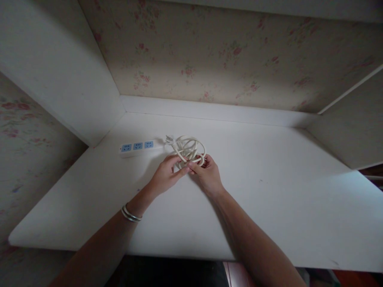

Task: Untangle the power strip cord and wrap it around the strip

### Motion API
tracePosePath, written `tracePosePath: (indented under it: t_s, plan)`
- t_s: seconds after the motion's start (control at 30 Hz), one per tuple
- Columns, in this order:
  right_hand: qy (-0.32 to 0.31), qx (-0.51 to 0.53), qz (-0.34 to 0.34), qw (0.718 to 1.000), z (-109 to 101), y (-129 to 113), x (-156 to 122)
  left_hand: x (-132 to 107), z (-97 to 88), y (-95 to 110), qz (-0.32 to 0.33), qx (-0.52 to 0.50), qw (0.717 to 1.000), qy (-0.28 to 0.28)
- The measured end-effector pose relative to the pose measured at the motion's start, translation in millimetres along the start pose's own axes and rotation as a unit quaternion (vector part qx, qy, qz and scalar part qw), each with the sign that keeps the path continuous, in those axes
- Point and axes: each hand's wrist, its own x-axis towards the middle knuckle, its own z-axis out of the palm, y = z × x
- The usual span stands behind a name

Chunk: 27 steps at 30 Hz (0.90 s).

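Note:
A white power strip (137, 146) with three blue sockets lies on the white desk (269, 191), left of centre. Its white cable (188, 147) is wound into a coil just right of the strip, with the plug (169, 139) sticking out at the coil's upper left. My left hand (166, 175), with bangles on its wrist, pinches the near side of the coil. My right hand (208, 173) grips the same near part of the coil, its fingers curled round the strands. The two hands meet fingertip to fingertip at the cable.
The desk sits in a niche with a white side panel (74, 79) at the left, flowered wallpaper (224, 52) behind and a slanted panel (350, 131) at the right. A dark gap lies below the desk's front edge (179, 255).

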Motion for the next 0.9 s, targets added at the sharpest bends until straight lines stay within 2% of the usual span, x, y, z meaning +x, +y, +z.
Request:
tracePosePath:
  t_s: [0.1, 0.27, 0.47, 0.57, 0.73, 0.9]
  plan:
    - [0.015, 0.011, 0.01, 1.0, -1, 1, 1, -1, 3.5, -2, 0.018, 0.032, 0.999, 0.005]
    - [-0.027, 0.01, 0.018, 0.999, -4, 2, 2, -2, 9.5, -8, 0.069, 0.091, 0.993, 0.04]
    - [-0.052, -0.021, 0.007, 0.998, -3, -4, 1, -3, 6.5, -8, 0.084, 0.102, 0.989, 0.06]
    - [-0.043, -0.018, 0.03, 0.998, -1, -12, -1, -3, 5.6, -8, 0.068, 0.096, 0.99, 0.077]
    - [-0.012, 0.001, 0.108, 0.994, -2, -23, -2, 0, 3.2, -8, 0.006, 0.102, 0.986, 0.133]
    - [-0.03, 0.093, 0.093, 0.991, -1, -25, 0, 4, 4.6, -10, -0.032, 0.124, 0.974, 0.185]
